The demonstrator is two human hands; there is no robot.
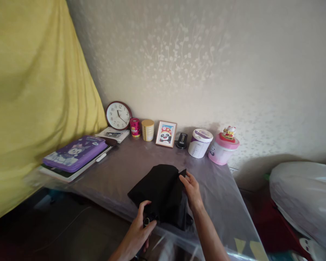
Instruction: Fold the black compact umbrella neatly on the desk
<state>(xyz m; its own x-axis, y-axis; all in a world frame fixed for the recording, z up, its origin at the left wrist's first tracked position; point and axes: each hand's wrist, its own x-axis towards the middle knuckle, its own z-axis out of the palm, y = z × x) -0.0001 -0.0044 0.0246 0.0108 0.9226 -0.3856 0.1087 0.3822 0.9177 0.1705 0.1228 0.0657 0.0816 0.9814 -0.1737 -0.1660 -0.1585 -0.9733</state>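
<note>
the black cloth lies folded at the near middle of the table. the left hand is curled tight on its near edge, and the right hand pinches its far right corner. along the wall stand a red tin, a cream canister, a white tub and a pink tub. all are lidded, so their contents are hidden.
</note>
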